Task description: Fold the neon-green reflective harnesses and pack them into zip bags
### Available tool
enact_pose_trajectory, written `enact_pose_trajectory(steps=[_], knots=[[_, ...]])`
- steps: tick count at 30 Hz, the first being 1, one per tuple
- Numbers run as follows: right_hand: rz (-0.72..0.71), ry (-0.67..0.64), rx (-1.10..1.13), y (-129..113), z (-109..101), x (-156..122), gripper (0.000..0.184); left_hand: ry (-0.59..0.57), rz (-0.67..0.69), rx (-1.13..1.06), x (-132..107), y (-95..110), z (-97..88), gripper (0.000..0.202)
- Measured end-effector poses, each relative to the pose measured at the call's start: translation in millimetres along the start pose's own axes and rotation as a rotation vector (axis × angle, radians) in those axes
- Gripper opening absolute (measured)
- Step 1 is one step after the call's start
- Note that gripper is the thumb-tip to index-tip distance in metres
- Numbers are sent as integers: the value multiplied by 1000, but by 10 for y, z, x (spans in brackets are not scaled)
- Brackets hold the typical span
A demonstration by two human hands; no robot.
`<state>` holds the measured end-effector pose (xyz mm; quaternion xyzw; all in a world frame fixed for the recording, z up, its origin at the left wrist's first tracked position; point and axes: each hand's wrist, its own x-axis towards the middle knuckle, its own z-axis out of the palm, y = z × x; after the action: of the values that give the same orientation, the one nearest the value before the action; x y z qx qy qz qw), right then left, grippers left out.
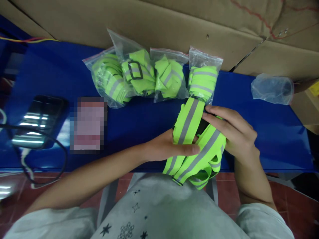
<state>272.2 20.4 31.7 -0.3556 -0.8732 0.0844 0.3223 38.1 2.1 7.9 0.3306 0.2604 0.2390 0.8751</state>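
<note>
- Neon-yellow woven strapping with a grey reflective stripe down its middle makes up the folded belt, which is held at the near edge of the blue table.
- The left hand is closed over the belt, its thumb laid flat across the upright band.
- The right hand is half curled, fingertips pressed on the band's upper end.
- Loose loops are seen hanging off the table edge.
- Just behind, four clear crinkled bags of identical belts are lined up.
- An empty bag lies well apart at the right; a phone at the left.
</note>
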Motion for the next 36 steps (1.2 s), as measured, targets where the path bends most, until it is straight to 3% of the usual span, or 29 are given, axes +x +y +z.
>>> enact_pose_trajectory(steps=[5,10,15,18,23,26,29,34,36], knots=[[14,-33,51,26,-19,-2,57,-103,61,107,-14,-39,54,36],[24,-28,15,46,-62,11,56,-200,34,219,4,-26,38,37],[62,25,-1,46,-44,12,56,-130,84,263,19,-32,29,38],[45,-2,-4,76,-51,17,56,-30,166,292,-2,-22,31,32],[18,-53,-13,30,11,12,58,88,294,302,-23,-56,53,52],[9,-20,-34,-26,94,6,61,121,337,335,-3,-106,81,51],[10,-21,-69,-3,136,1,60,126,321,349,26,-135,74,46],[-8,-9,-164,109,134,-30,60,-38,140,316,36,-119,4,45],[-11,7,-179,109,133,-33,63,-55,141,325,29,-113,4,44]])
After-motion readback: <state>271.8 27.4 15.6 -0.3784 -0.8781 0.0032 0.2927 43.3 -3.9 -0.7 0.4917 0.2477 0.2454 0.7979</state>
